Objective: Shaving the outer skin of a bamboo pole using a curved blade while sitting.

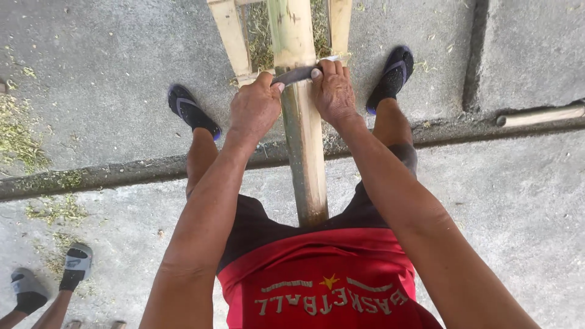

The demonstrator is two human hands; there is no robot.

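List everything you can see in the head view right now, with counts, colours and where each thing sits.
thick bamboo pole: 1, green-tan, running down the middle between the legs.
grey metal blade: 1, lying across the pole, gripped at both ends.
split bamboo slats: 2, pale yellow, either side of the pole at top.
green bamboo shavings: scattered, left floor and around the slats.
grey concrete floor: 1, with a dark groove running across.
pale pipe-like bar: 1, right edge.
another person's feet in grey sandals: 2, bottom left.
red and black shorts: 1, bottom centre.
dark flip-flops: 2, on the person's own feet.
left hand: on the blade's left end.
right hand: on the blade's right end.
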